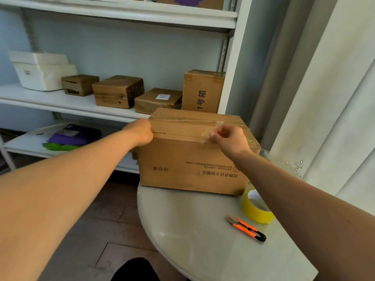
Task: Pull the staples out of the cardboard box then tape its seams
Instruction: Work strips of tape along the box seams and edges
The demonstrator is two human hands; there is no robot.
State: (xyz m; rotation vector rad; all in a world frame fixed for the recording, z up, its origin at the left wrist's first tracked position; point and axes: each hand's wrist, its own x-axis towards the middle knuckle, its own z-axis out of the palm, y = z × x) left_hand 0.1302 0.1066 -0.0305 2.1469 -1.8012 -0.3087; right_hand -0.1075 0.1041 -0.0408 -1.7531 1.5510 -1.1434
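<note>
A brown cardboard box [188,159] with upside-down print stands on the round grey table [203,240]. Clear tape [182,120] runs along its top seam. My left hand [140,131] grips the box's top left corner with curled fingers. My right hand [229,138] pinches a loose end of clear tape [206,135] at the top front edge, right of centre. A yellow tape roll [256,209] lies on the table at the box's front right corner. No staples can be made out.
Orange-handled snips [246,229] lie on the table in front of the roll. Behind the box, a white shelf unit [81,104] holds several small cardboard boxes and a white foam container [42,72]. A pale curtain [324,98] hangs at the right.
</note>
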